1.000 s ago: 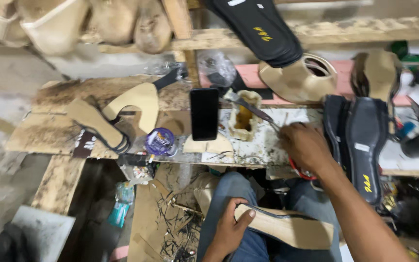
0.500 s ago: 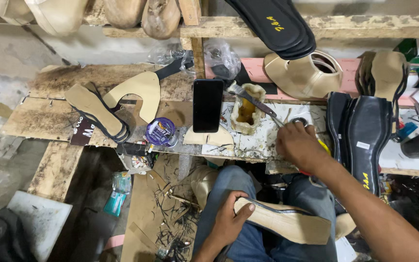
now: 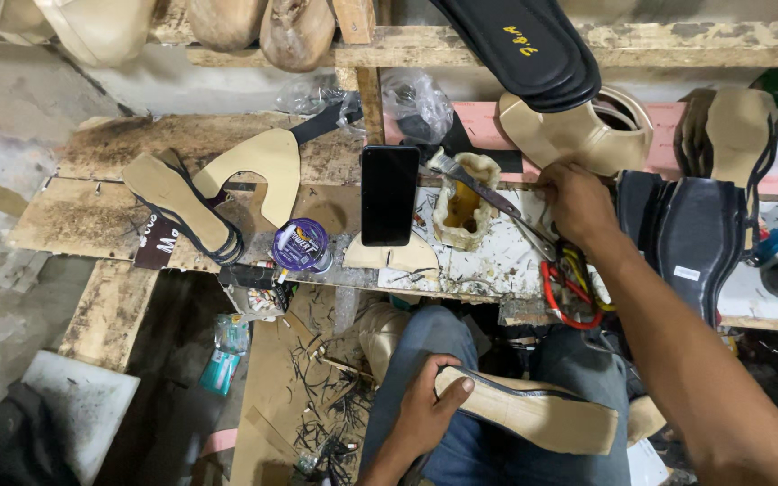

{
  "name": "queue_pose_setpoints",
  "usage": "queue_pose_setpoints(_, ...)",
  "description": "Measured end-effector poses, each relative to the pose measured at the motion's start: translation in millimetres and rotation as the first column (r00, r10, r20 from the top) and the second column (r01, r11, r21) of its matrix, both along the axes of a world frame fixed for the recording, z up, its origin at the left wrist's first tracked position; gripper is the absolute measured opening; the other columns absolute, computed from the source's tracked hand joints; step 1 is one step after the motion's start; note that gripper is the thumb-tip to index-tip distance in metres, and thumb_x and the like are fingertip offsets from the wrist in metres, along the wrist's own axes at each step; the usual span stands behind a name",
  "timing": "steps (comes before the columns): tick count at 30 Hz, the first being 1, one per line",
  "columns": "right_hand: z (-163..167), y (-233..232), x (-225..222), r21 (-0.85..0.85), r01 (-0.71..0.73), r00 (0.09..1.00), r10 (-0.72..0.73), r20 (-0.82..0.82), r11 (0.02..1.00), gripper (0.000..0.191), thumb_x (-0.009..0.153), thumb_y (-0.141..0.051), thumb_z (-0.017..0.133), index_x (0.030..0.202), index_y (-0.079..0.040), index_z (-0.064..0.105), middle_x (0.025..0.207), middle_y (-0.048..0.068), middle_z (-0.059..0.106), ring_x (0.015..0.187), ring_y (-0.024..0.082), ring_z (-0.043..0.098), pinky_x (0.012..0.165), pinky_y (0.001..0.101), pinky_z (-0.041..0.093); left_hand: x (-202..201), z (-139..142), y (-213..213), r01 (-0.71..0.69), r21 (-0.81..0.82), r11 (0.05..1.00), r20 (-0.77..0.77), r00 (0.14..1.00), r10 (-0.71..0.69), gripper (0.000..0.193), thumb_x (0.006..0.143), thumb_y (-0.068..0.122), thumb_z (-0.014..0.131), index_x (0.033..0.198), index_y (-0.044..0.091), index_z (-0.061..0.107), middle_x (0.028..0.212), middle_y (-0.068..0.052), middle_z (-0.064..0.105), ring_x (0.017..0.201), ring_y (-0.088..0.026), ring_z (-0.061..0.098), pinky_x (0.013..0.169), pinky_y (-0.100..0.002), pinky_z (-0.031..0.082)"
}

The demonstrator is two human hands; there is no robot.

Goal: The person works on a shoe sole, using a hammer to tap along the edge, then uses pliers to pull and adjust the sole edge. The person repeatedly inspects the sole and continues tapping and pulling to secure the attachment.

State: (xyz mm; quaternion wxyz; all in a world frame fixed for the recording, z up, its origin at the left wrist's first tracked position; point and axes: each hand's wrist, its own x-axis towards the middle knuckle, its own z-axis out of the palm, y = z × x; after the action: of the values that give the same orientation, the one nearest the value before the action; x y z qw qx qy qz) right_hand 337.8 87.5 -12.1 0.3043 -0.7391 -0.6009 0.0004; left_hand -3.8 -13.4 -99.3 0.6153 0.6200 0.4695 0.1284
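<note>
My left hand (image 3: 425, 416) rests on my lap and grips the near end of a flat beige sole (image 3: 542, 421) with a dark edge, which lies across my jeans. My right hand (image 3: 578, 200) reaches over the workbench with its fingers curled, beside a beige strap upper (image 3: 587, 135) and metal tools. Whether it holds anything is hidden by the back of the hand. Just left of it a brush (image 3: 474, 184) leans in a glue-crusted pot (image 3: 463, 209).
A black phone (image 3: 389, 193) stands upright mid-bench. A purple-lidded tin (image 3: 301, 245), a beige sandal sole (image 3: 177, 205) and a beige cut piece (image 3: 258, 166) lie to the left. Black wedge soles (image 3: 688, 236) and red-handled pliers (image 3: 562, 290) sit right. Black insoles (image 3: 524, 45) hang overhead. Scraps litter the floor.
My right hand has moved away from me, from the bench's front edge to the beige upper at the back. My left hand keeps its hold on the sole.
</note>
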Motion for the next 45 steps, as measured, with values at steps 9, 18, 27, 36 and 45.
queue_pose_setpoints(9,0,16,14,-0.245,-0.083,0.994,0.099,0.052,0.966,0.025,0.084,-0.002,0.061,0.108,-0.003,0.065,0.108,0.021,0.068,0.105,0.039,0.065,0.087,0.0485,0.051,7,-10,2,-0.027,0.114,0.993,0.105,0.994,0.015,0.043,0.092,0.042,0.069,0.12,0.009,0.062,0.105,-0.012,0.073,0.098,-0.02,0.068,0.083,-0.034,0.053)
queue_pose_setpoints(18,-4,4,9,-0.277,-0.145,0.982,0.172,0.078,0.95,0.05,0.079,0.0,0.062,0.128,-0.009,0.066,0.119,0.021,0.064,0.108,0.043,0.061,0.089,0.0495,0.049,9,-2,7,0.008,0.028,1.0,0.033,0.999,-0.009,0.047,0.095,0.049,0.065,0.123,0.011,0.061,0.099,-0.005,0.069,0.077,-0.012,0.06,0.066,-0.03,0.049)
queue_pose_setpoints(27,-9,-32,30,-0.087,-0.059,0.988,0.046,-0.145,0.994,0.028,0.089,-0.002,0.065,0.117,-0.002,0.07,0.116,0.02,0.07,0.107,0.039,0.067,0.091,0.0453,0.052,13,-11,4,-0.041,0.097,0.994,0.113,0.993,0.03,0.041,0.092,0.04,0.071,0.118,0.009,0.063,0.092,-0.006,0.072,0.082,-0.012,0.066,0.07,-0.029,0.053)
queue_pose_setpoints(36,-11,-15,18,-0.108,0.041,0.995,-0.051,-0.09,0.993,0.018,0.09,-0.012,0.07,0.102,0.001,0.073,0.104,0.023,0.071,0.098,0.042,0.067,0.085,0.05,0.051,15,-14,0,-0.042,0.188,0.981,0.111,0.994,0.022,0.041,0.094,0.04,0.071,0.119,0.009,0.063,0.099,-0.008,0.072,0.091,-0.014,0.068,0.078,-0.03,0.053)
queue_pose_setpoints(45,-9,-2,15,-0.223,-0.066,0.993,0.042,-0.109,0.973,0.013,0.093,-0.005,0.063,0.102,0.004,0.065,0.102,0.024,0.068,0.099,0.04,0.066,0.087,0.0483,0.05,14,5,3,0.015,-0.031,0.999,-0.127,0.992,-0.019,0.045,0.092,0.045,0.067,0.124,0.012,0.062,0.097,-0.009,0.07,0.076,-0.023,0.058,0.069,-0.038,0.047)
